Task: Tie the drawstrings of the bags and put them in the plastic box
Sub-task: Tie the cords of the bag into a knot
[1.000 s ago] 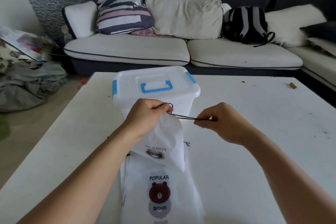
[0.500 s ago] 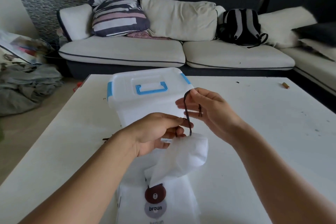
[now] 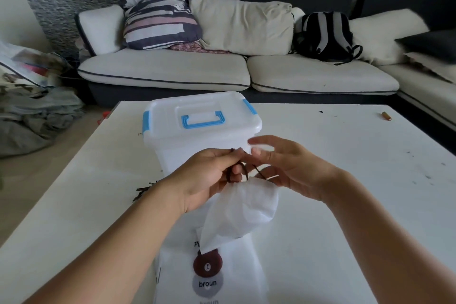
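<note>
Dark drawstring (image 3: 243, 171), pulled taut a second ago, now loops between both hands: left hand (image 3: 209, 177) pinches it, right hand (image 3: 286, 170) threads it above the bag (image 3: 244, 210); knotting underway.

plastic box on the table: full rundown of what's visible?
The plastic box is translucent white and looks like rigid plastic. Its lid is on, with a blue carry handle lying flat in a recess and blue latches at both ends. It stands upright on the white table, just beyond the hands, which hide its lower front. Nothing visibly touches it except the table; contents cannot be made out.
</note>
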`<state>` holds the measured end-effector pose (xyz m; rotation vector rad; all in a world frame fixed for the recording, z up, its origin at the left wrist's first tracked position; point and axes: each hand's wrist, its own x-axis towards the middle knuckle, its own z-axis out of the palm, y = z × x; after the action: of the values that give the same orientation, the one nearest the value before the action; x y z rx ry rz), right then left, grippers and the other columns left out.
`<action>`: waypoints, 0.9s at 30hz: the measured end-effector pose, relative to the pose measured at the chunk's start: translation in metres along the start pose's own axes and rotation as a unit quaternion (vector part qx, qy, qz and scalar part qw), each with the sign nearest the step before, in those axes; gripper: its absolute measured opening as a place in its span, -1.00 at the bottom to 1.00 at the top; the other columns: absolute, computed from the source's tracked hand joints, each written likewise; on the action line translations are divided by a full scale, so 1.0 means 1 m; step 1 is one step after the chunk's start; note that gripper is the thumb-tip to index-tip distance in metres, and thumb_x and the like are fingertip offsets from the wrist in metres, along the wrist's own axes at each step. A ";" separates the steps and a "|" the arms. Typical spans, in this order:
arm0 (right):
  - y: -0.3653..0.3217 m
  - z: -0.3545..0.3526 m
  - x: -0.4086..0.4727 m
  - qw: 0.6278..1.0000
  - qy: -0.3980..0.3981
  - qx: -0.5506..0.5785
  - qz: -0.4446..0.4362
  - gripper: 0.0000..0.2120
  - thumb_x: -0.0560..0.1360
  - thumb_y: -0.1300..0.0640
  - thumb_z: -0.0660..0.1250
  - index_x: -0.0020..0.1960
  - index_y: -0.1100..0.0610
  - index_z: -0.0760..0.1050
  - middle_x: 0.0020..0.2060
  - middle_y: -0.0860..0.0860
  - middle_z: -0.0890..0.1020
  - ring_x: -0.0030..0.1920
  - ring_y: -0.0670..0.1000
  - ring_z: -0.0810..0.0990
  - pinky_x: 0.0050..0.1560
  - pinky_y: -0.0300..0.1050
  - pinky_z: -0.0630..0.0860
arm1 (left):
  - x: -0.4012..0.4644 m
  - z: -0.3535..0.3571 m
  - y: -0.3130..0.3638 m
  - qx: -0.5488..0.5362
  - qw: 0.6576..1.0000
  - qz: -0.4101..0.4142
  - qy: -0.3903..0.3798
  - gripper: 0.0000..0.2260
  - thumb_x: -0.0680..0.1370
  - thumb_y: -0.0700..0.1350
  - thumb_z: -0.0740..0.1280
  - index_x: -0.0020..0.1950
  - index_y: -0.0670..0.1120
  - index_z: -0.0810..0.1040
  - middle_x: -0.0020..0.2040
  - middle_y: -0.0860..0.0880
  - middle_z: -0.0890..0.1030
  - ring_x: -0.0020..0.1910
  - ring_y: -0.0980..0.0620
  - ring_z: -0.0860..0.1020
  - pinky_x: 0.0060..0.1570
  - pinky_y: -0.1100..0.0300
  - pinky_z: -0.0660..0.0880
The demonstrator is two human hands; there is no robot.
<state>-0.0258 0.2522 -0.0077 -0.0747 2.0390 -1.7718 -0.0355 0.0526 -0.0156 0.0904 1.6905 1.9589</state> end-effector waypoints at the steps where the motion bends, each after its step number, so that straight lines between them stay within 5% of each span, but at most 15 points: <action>1: 0.001 -0.002 -0.001 1.000 -0.003 -0.014 0.001 -0.50 0.45 -0.09 0.51 0.31 0.08 0.52 -0.08 0.10 0.71 -0.10 0.11 0.63 0.03 0.06 0.57 | 0.001 -0.003 0.000 0.009 1.000 -0.003 0.010 -0.75 0.64 -0.06 0.29 -0.02 -0.13 0.73 -0.35 0.01 0.46 -0.30 0.07 0.47 -0.15 0.21 0.44; 4: 0.003 -0.004 0.001 0.998 0.050 -0.045 -0.014 -0.83 0.53 0.14 0.45 0.06 0.20 0.67 -0.30 0.06 0.59 -0.21 0.06 0.51 -0.01 0.00 0.51 | 0.003 -0.005 0.002 0.012 0.999 -0.003 0.053 -0.76 0.64 -0.07 0.30 0.06 -0.17 0.72 -0.34 0.02 0.52 -0.32 0.09 0.49 -0.17 0.24 0.49; 8: 0.001 -0.001 0.003 0.989 0.118 -0.067 -0.066 -0.76 0.59 0.07 0.37 -0.14 0.17 0.71 -0.37 0.00 0.52 -0.28 0.00 0.42 -0.09 -0.05 0.40 | 0.004 -0.006 0.002 -0.007 0.996 -0.003 0.091 -0.78 0.64 -0.09 0.31 0.06 -0.19 0.69 -0.28 0.00 0.65 -0.31 0.10 0.55 -0.04 0.21 0.57; 17: 0.001 0.019 0.007 0.986 0.049 -0.136 -0.081 -0.90 0.46 0.06 0.49 -0.14 0.08 0.75 -0.18 0.15 0.63 -0.21 -0.03 0.40 -0.14 -0.10 0.33 | 0.004 -0.006 0.004 -0.078 0.994 -0.004 0.081 -0.88 0.59 -0.15 0.37 -0.01 -0.14 0.71 -0.13 -0.05 0.72 -0.39 0.12 0.49 -0.19 0.28 0.53; 22: 0.005 0.020 0.010 0.993 0.035 -0.082 -0.079 -0.79 0.28 0.03 0.56 -0.16 0.14 0.73 -0.09 0.12 0.71 -0.09 0.07 0.59 0.00 0.00 0.45 | 0.000 -0.009 0.006 -0.033 0.999 0.011 0.032 -0.87 0.59 -0.20 0.35 -0.01 -0.14 0.70 -0.08 -0.04 0.71 -0.44 0.19 0.45 -0.20 0.30 0.45; 27: 0.008 0.015 0.007 0.997 -0.021 0.015 -0.066 -0.69 0.49 0.03 0.42 -0.02 0.29 0.70 -0.01 0.23 0.71 0.05 0.17 0.65 0.21 0.10 0.53 | -0.001 -0.014 0.012 -0.027 1.000 0.015 0.003 -0.81 0.60 -0.29 0.31 -0.07 -0.16 0.72 -0.24 -0.10 0.63 -0.39 0.12 0.50 -0.27 0.29 0.56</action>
<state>-0.0249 0.2380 -0.0185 -0.2411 2.0182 -1.8619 -0.0443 0.0390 -0.0075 0.0918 1.6478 2.0273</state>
